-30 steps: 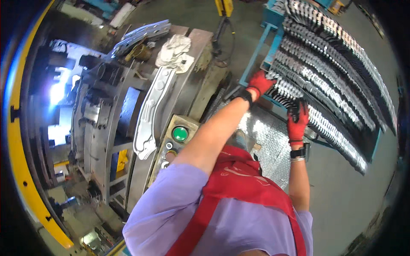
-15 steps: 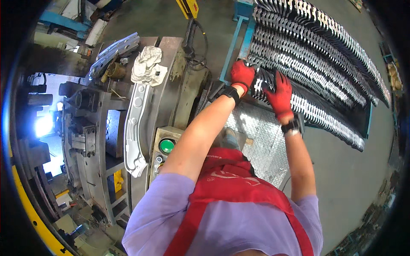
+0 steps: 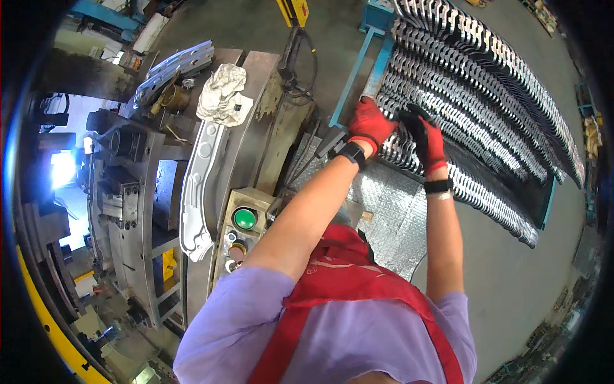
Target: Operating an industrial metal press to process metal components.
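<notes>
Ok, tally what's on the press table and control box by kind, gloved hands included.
Gloved hands: 2, left hand, right hand, both on the racked metal parts
Long stamped panel: 1
Crumpled rag: 1
Green push button: 1
Total: 5

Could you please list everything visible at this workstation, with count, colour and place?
stamped metal parts: many, silvery, stacked in curved rows on the rack at upper right
rack frame: one, blue, left edge of the stacks
long pressed panel: one, pale grey, lying on the press table at centre left
rag: one, off-white, crumpled at the panel's upper end
control box: one, beige with a green push button, beside the table
tread plate: one, silvery, on the floor below the rack
left hand: red glove, on the nearest stack
right hand: red and black glove, on the same stack; whether either grip is closed cannot be told
</notes>
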{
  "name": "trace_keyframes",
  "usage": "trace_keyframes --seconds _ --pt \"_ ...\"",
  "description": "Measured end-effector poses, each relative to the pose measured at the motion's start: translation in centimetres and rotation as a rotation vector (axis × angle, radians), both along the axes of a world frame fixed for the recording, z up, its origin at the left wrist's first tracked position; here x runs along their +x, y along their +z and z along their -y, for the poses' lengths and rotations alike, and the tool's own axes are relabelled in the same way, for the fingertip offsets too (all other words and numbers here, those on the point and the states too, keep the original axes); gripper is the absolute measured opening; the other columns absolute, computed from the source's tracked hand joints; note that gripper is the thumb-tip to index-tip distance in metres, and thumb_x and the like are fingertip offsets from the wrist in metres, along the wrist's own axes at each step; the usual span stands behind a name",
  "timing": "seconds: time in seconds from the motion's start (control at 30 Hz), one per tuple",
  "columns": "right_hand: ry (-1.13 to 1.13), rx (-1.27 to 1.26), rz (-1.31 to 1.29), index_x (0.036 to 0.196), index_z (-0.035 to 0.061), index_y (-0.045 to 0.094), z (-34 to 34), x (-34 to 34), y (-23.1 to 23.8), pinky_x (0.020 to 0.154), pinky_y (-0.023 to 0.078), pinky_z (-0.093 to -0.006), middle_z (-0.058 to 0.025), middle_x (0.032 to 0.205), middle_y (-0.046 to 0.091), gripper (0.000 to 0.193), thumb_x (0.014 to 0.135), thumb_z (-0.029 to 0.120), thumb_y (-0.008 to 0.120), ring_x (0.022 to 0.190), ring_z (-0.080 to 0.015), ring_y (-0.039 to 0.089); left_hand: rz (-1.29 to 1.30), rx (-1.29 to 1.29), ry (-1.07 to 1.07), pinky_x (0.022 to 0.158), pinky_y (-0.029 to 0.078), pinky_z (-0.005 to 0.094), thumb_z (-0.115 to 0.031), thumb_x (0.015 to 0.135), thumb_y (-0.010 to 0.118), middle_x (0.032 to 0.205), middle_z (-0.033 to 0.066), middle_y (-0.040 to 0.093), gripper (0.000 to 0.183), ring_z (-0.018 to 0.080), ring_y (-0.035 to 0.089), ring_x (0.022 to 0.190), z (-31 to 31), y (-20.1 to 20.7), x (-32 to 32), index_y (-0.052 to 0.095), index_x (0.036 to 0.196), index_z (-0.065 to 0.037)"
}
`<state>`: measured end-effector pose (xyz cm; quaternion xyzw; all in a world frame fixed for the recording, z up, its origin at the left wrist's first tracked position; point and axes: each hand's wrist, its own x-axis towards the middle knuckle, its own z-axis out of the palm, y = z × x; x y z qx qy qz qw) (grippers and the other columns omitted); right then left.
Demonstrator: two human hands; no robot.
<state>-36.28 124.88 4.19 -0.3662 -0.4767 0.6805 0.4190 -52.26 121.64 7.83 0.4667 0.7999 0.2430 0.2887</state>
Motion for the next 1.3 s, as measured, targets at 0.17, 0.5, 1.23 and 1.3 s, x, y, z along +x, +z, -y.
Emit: trace_keyframes --seconds 0.17,0.5,1.23,1.3 --pt "-0.242 -0.014 0.08 0.117 -0.0009 0.055 5.8 2.3 0.0 0.088 0.041 -0.0257 -0.0083 0.106 0.062 0.031 0.089 0.009 0.047 0.099 -0.0148 0.056 -0.18 0.057 -0.099 0.083 0.048 0.043 -0.036 0.06 0.078 0.113 0.0251 0.048 0.085 0.0399 0.054 0.1 -0.3 0.5 0.5 0.036 0.124 0.0" --pt "-0.09 -0.276 -0.002 0.114 -0.0039 0.054 16.9 0.5 -2.3 0.092 0.042 -0.0296 -0.0116 0.11 0.06 0.029 0.091 0.012 0.047 0.1 -0.0192 0.057 -0.202 -0.03 -0.192 0.083 0.049 0.0412 -0.031 0.059 0.076 0.107 0.0209 0.056 0.066 0.035 0.057 0.099 -2.2 0.5 0.0 0.045 0.11 0.0" --pt "-0.009 -0.747 -0.905 0.128 0.0106 0.044 12.2 -12.0 -1.3 0.099 0.035 -0.04 -0.0056 0.125 0.05 0.053 0.088 0.046 0.045 0.115 -0.0228 0.046 -0.118 0.242 -0.317 0.09 0.041 0.0409 -0.034 0.059 0.076 0.115 0.0228 0.051 0.088 0.0373 0.051 0.107 18.7 17.0 -6.2 0.035 0.128 0.002" --pt "0.038 -0.775 -0.83 0.128 0.0111 0.045 13.6 -11.5 -0.8 0.1 0.035 -0.0403 -0.0049 0.125 0.049 0.053 0.088 0.045 0.045 0.115 -0.0227 0.046 -0.026 0.317 -0.268 0.093 0.039 0.0399 -0.033 0.059 0.077 0.119 0.0223 0.049 0.089 0.0366 0.049 0.11 21.8 17.1 -7.0 0.035 0.129 0.002"
